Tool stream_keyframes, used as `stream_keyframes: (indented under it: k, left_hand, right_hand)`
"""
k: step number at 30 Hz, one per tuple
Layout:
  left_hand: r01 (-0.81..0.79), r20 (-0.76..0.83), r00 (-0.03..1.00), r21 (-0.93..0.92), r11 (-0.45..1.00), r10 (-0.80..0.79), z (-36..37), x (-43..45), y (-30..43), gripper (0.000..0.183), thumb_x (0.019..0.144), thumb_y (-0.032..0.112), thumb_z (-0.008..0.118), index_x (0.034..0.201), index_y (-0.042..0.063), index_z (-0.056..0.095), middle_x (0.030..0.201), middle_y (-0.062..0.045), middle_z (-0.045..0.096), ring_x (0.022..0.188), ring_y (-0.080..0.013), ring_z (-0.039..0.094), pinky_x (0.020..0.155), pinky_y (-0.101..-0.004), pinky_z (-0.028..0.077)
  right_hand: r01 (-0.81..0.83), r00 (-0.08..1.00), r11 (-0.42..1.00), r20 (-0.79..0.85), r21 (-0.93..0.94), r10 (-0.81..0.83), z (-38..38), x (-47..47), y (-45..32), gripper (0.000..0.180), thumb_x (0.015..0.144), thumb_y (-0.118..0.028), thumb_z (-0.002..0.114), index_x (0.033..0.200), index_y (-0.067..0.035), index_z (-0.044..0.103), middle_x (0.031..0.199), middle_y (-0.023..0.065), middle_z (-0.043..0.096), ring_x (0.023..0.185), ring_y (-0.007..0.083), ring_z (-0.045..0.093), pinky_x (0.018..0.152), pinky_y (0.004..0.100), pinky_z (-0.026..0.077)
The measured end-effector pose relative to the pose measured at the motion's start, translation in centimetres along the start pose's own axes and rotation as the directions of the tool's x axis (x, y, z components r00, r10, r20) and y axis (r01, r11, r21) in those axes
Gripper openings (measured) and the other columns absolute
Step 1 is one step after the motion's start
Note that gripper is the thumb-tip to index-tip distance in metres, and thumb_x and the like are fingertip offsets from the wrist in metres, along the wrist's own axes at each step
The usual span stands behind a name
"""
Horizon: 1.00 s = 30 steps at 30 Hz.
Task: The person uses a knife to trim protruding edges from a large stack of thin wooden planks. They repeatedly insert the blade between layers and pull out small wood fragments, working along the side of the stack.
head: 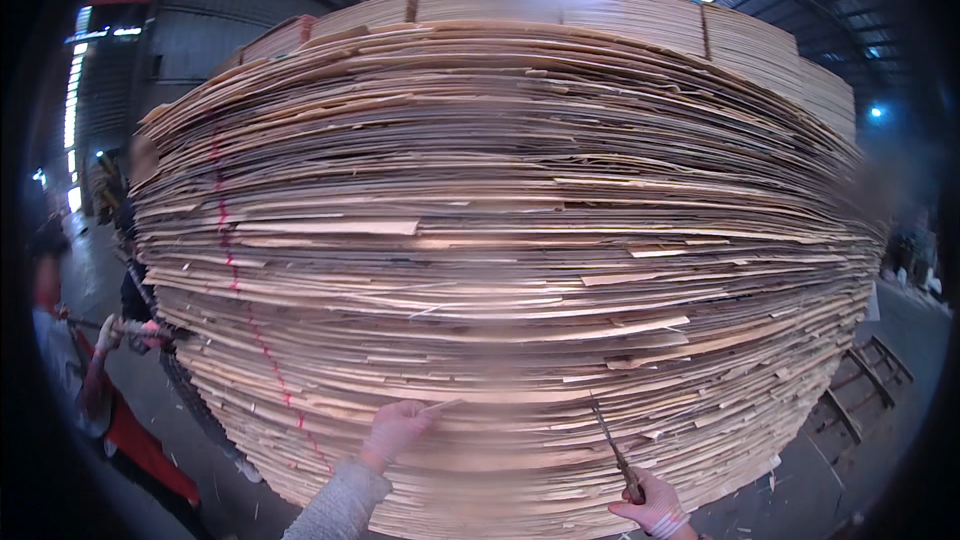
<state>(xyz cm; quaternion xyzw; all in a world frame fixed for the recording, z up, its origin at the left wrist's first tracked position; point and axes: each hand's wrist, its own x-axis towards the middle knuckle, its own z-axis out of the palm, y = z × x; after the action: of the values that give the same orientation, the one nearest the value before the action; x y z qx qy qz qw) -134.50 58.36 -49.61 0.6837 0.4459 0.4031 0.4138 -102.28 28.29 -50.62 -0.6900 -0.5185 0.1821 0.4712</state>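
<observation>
A tall stack of wood veneer sheets (pixel 487 270) fills the view, its ragged edges facing me. My left hand (pixel 397 427), in a thin pale glove under a grey sleeve, is at the lower middle of the stack. Its fingers are pinched on a thin wood sliver (pixel 448 406) that points right. To the lower right, my right hand (pixel 654 504), also gloved, grips the handle of a long, thin pointed blade tool (pixel 616 457). The blade slants up and left in front of the sheet edges; whether its tip touches them I cannot tell.
At the left, a person with a red garment (pixel 135 427) holds a long tool against the stack's side; another person is partly hidden behind the corner. A wooden pallet-like frame (pixel 862 386) lies on the floor at right. More stacked sheets (pixel 630 15) rise behind.
</observation>
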Motion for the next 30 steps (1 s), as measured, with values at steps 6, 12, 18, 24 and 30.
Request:
stream_keyframes:
  k: [6,12,18,24,30]
  left_hand:
    - [0.106,0.149,0.986,-0.171,0.980,-0.081,-0.7,0.3,-0.3,0.026,0.087,0.023,0.072,0.075,0.001,0.068,0.055,-0.001,0.058,0.043,-0.0066,0.049,0.040,-0.0215,0.039]
    - [0.131,0.225,0.971,-0.203,0.970,-0.084,-1.4,1.3,-0.6,0.024,0.088,0.018,0.069,0.083,-0.005,0.070,0.056,-0.004,0.059,0.041,-0.0085,0.048,0.038,-0.0228,0.038]
    - [0.191,0.222,0.966,-0.252,0.949,-0.136,-1.4,1.3,-0.9,0.021,0.087,0.017,0.070,0.088,-0.004,0.071,0.062,-0.006,0.064,0.044,-0.0087,0.052,0.039,-0.0221,0.042]
    - [0.177,0.222,0.966,-0.211,0.961,-0.129,-1.6,0.9,-0.1,0.024,0.083,0.022,0.074,0.089,-0.002,0.072,0.059,-0.003,0.062,0.045,-0.0079,0.054,0.041,-0.0216,0.044]
    - [0.120,0.226,0.972,-0.210,0.970,-0.071,-2.0,-0.6,2.3,0.029,0.087,0.029,0.071,0.080,0.001,0.070,0.050,-0.001,0.055,0.039,-0.0085,0.049,0.037,-0.0231,0.041]
  right_hand:
    - [0.108,0.972,0.936,-0.160,-0.335,-0.170,-7.0,4.1,-12.8,0.051,0.064,-0.040,0.080,0.095,-0.005,0.058,0.065,0.0092,0.056,0.059,0.0237,0.056,0.061,0.0335,0.048]
    - [0.051,0.897,0.657,-0.254,-0.752,-0.361,-13.3,11.1,-25.4,0.041,0.066,-0.033,0.074,0.095,-0.009,0.058,0.076,0.0139,0.065,0.076,0.0347,0.065,0.068,0.0424,0.052]
    - [-0.088,0.932,0.537,-0.259,-0.839,-0.252,-13.4,11.3,-27.6,0.041,0.067,-0.035,0.071,0.096,-0.008,0.060,0.084,0.0162,0.068,0.084,0.0366,0.065,0.075,0.0447,0.052]
    - [-0.045,0.944,0.490,-0.198,-0.871,-0.265,-14.8,10.0,-30.9,0.042,0.063,-0.036,0.071,0.094,-0.008,0.066,0.082,0.0186,0.068,0.084,0.0368,0.066,0.076,0.0429,0.053]
    - [0.178,0.923,0.561,-0.060,-0.808,-0.379,-12.0,8.6,-34.8,0.047,0.060,-0.039,0.072,0.091,-0.005,0.062,0.076,0.0174,0.066,0.078,0.0366,0.065,0.071,0.0429,0.052]
